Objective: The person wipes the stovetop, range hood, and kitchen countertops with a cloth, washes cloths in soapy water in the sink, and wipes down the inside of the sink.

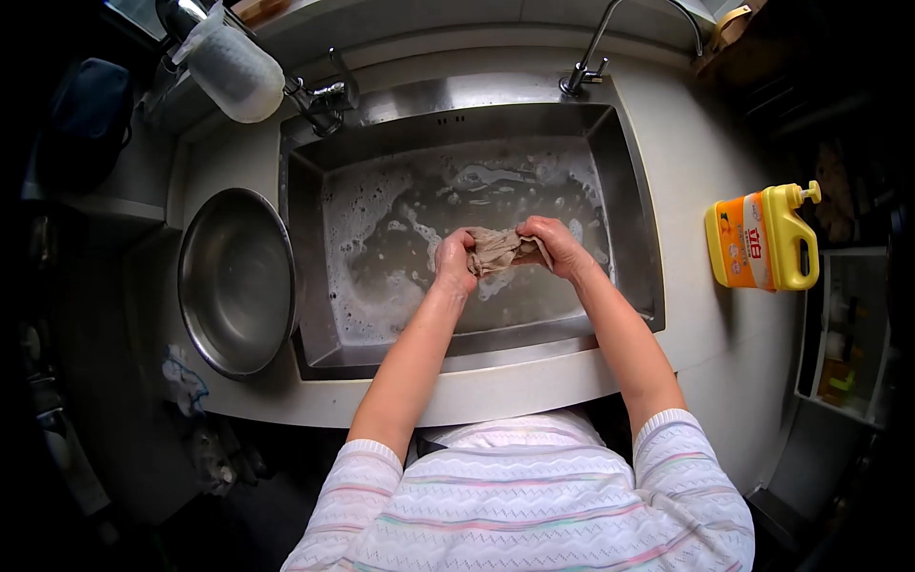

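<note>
Holding a scrunched-up beige cloth over the middle of the steel sink, the left hand had its fingers clamped on one end and the right hand had its fingers clamped on the other. Sudsy water sat underneath, couldn't tell if the cloth was touching it. Big metal bowl was on the counter by the sink's left edge, and a yellow jug stood well past the right edge, btw
</note>
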